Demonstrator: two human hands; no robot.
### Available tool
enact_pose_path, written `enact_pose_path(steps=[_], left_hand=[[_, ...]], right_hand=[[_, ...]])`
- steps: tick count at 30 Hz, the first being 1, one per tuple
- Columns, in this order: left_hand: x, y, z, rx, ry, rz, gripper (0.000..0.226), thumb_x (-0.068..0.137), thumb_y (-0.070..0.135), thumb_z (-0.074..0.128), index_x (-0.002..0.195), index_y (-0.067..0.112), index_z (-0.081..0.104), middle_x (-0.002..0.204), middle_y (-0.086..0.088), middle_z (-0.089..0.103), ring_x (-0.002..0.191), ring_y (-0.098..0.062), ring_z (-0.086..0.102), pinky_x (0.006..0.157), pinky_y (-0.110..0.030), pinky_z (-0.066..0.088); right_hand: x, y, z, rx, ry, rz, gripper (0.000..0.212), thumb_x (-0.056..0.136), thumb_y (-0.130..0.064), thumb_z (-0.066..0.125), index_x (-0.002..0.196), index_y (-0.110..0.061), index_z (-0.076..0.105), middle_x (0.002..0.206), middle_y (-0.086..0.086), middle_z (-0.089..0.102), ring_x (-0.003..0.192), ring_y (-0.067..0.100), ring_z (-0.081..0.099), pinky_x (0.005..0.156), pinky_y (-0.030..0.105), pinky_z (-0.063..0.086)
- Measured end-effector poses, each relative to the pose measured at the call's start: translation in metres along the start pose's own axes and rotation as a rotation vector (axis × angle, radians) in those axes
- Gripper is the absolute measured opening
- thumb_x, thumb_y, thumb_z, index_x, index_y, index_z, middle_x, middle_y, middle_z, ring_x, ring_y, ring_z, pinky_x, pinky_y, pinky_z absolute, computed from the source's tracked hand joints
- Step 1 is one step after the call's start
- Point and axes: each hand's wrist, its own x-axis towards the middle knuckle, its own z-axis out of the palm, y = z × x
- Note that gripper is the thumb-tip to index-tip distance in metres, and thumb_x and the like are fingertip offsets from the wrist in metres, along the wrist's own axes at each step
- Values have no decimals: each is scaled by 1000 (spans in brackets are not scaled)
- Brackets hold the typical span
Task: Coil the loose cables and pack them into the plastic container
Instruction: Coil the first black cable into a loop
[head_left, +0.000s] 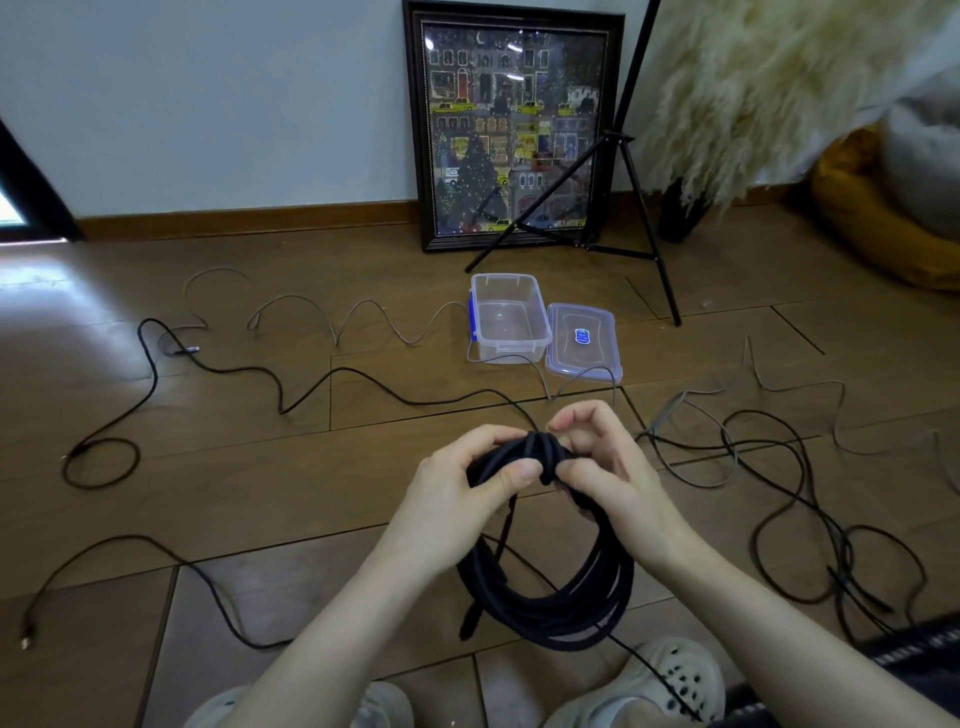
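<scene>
A thick black cable coil (550, 597) hangs between my hands above the wooden floor. My left hand (467, 483) grips the top of the coil from the left. My right hand (597, 462) pinches the wraps at the coil's top from the right. The clear plastic container (511, 317) stands open on the floor beyond my hands, with its lid (584, 340) lying beside it on the right. A loose black cable (218, 366) and a grey cable (363, 317) snake across the floor to the left. More loose cables (779, 467) lie tangled on the right.
A framed picture (514, 130) leans against the wall behind the container. A black tripod (628, 171) stands to its right, beside a fluffy white plant (769, 88) and a yellow cushion (878, 208). My two pale shoes (670, 680) are at the bottom edge.
</scene>
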Motion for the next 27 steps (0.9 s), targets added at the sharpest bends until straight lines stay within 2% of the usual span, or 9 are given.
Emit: enact_pose_path(steps=[3, 7, 11, 15, 17, 19, 21, 24, 27], left_hand=[[0, 1, -1, -118, -11, -35, 19, 89, 30, 72, 94, 48, 69, 87, 17, 72, 70, -4, 65, 70, -27, 55], [-3, 3, 3, -415, 16, -134, 25, 79, 17, 78, 103, 17, 72, 75, 2, 73, 52, -3, 59, 48, -16, 44], [-4, 1, 7, -527, 8, -233, 45, 67, 29, 79, 108, 13, 70, 75, -3, 73, 42, -11, 47, 42, -21, 39], [-4, 1, 11, -570, -5, -226, 46, 67, 31, 80, 108, 15, 70, 76, -10, 72, 37, -13, 42, 36, -21, 37], [-4, 2, 11, -558, -11, -199, 46, 67, 32, 79, 108, 15, 69, 78, -16, 72, 34, -13, 41, 34, -20, 35], [-4, 3, 10, -556, -23, -197, 47, 67, 30, 79, 110, 15, 69, 84, -23, 71, 35, -14, 42, 35, -21, 37], [-4, 3, 7, -570, -74, -207, 51, 67, 25, 80, 116, 15, 67, 88, -25, 70, 41, -14, 47, 42, -24, 45], [-5, 1, 7, -658, -139, -201, 56, 70, 6, 85, 122, 16, 66, 93, -7, 72, 55, -12, 56, 56, -24, 51], [-4, -1, 12, -698, -115, -191, 44, 82, -2, 74, 123, 14, 65, 84, -4, 69, 52, -11, 52, 56, -25, 51]], right_hand=[[-3, 4, 1, -154, -44, -41, 40, 67, -27, 59, 105, -32, 49, 86, -8, 63, 72, 7, 54, 68, 24, 41], [-3, 6, -3, -372, -174, -64, 59, 76, -2, 61, 118, -37, 40, 101, -11, 61, 98, 14, 64, 89, 39, 51], [-1, 8, -2, -566, -140, -76, 79, 71, -24, 84, 121, -53, 30, 105, -23, 60, 103, 5, 61, 93, 41, 50], [-2, 7, -2, -638, -70, -155, 88, 66, -35, 85, 133, -55, 30, 122, -28, 50, 112, 0, 56, 95, 42, 49], [-3, 8, -2, -628, -83, -215, 86, 71, -32, 83, 138, -54, 33, 114, -22, 50, 108, 4, 56, 92, 39, 50], [-3, 10, -2, -636, -92, -246, 82, 75, -32, 81, 140, -54, 34, 106, -18, 49, 103, 7, 56, 89, 36, 50], [0, 12, -6, -653, -66, -250, 75, 79, -31, 78, 137, -54, 36, 110, -18, 51, 105, 7, 56, 90, 36, 49], [5, 12, -17, -643, 16, -237, 67, 81, -26, 75, 129, -58, 40, 118, -14, 54, 111, 1, 53, 96, 33, 46], [7, 10, -18, -661, 41, -208, 61, 81, -30, 75, 125, -57, 43, 115, -17, 54, 109, -3, 52, 94, 29, 46]])
